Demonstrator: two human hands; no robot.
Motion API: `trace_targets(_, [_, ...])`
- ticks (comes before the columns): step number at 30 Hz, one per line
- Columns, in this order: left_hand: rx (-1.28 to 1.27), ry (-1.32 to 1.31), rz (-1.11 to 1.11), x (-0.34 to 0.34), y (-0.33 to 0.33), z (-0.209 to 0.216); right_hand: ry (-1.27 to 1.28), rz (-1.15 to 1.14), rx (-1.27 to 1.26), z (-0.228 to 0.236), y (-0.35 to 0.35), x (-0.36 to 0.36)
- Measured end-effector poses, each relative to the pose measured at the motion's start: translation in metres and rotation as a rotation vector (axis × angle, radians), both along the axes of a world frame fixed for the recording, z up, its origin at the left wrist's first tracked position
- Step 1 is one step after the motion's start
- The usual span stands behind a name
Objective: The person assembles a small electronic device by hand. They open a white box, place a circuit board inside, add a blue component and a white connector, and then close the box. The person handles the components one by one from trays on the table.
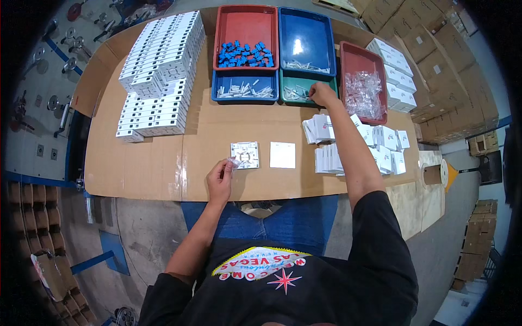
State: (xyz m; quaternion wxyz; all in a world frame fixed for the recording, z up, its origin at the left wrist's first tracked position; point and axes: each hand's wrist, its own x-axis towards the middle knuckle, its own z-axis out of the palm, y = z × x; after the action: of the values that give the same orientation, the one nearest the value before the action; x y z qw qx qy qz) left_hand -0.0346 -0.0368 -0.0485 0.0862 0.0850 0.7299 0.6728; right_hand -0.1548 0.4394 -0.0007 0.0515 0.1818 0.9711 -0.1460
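Note:
In the middle of the cardboard-covered table lies a white square plate (247, 154) with a moulded, open pattern. My left hand (219, 179) is at its lower left corner, fingers pinched on a small clear plastic bag (234, 162). A plain white square panel (283, 156) lies flat just right of the plate. My right arm stretches far forward, and my right hand (324, 94) is over the right end of a green tray (292, 102) of small thin pieces. Its fingers are closed together; whatever they hold is too small to make out.
A red tray (247, 12) holds blue plastic parts; blue trays (307, 16) hold pale slim pieces. Clear bags (362, 92) fill another red tray. White units (155, 111) are stacked tall at left. White packets (328, 158) stand under my right forearm. White boxes (392, 57) sit at far right.

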Motion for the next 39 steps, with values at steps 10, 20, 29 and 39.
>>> trace_targets(10, [0.093, 0.019, 0.016, -0.002, 0.005, 0.001, 0.280, -0.031, -0.048, 0.004, 0.009, 0.000])
trace_targets(20, [0.093, 0.027, 0.055, 0.002, 0.000, 0.012, 0.374, 0.278, -0.714, 0.083, -0.174, 0.081])
trace_targets(29, [0.032, 0.127, -0.056, -0.002, -0.002, 0.007, 0.145, 0.281, -0.782, 0.065, -0.280, 0.129])
trace_targets(39, [0.046, 0.058, -0.038, -0.002, -0.003, 0.002, 0.119, 0.254, -0.713, 0.061, -0.297, 0.125])
